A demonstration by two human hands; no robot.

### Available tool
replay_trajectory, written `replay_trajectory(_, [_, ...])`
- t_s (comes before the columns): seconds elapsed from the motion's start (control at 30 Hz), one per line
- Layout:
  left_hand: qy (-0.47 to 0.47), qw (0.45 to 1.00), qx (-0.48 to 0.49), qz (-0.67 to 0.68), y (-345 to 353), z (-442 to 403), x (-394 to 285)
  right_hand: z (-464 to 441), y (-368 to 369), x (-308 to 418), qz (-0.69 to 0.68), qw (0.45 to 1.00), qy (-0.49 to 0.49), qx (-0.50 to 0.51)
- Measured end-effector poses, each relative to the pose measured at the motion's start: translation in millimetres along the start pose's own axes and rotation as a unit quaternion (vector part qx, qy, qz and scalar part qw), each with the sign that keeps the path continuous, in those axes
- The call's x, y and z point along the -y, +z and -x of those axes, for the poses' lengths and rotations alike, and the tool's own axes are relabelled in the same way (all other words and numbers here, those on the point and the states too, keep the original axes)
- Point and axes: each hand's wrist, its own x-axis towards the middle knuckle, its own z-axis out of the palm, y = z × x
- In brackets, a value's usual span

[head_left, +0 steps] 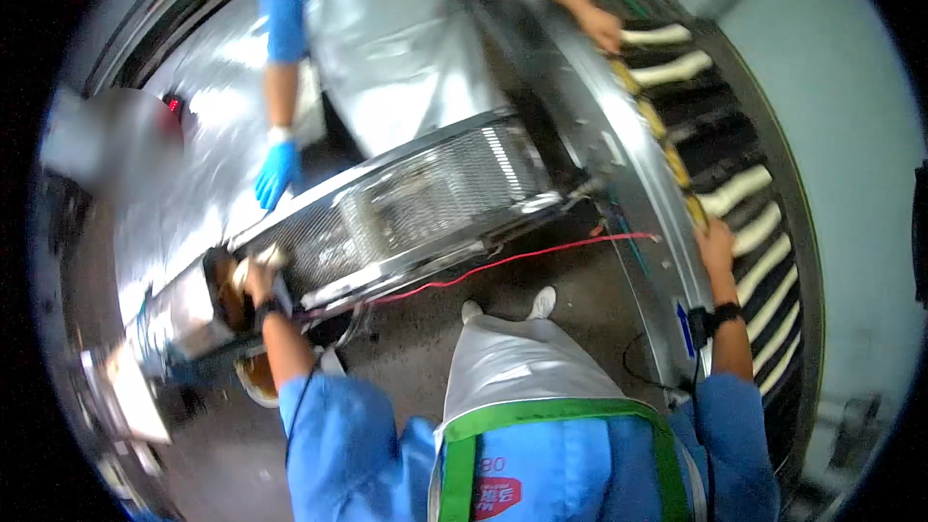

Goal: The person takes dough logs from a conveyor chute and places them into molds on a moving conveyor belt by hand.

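My left hand (257, 280) is at the left end of a perforated metal trough (425, 195), beside the round opening of a metal housing (184, 314). Its fingers are closed around a pale, dough-like piece (274, 256), blurred. My right hand (715, 244) is at the inner edge of a curved conveyor (696, 126), beside the end of a pale dough-like strip (739, 190). Its fingers are partly hidden and blurred, so I cannot tell whether they grip the strip. Several similar strips (764, 266) lie side by side across the dark slats.
Across the trough a co-worker in a white apron (396, 48) has a blue-gloved hand (277, 174) near its rim and a bare hand (601, 29) at the conveyor. A red cord (522, 253) runs between trough and conveyor. A metal table (213, 126) stands back left.
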Motion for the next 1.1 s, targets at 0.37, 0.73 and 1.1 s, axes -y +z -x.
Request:
replay_trajectory(0.37, [0.013,0.940,0.306,-0.147,136,289,-177,-3,-30,4,-0.066,0.990,0.085,0.088])
replay_trajectory(0.73, [0.054,0.806,0.588,-0.036,479,451,-133,-5,-37,-12,-0.101,0.987,0.061,0.106])
replay_trajectory(1.1, [0.519,0.472,0.514,-0.493,599,439,87,-6,-40,-16,-0.145,0.986,0.055,0.055])
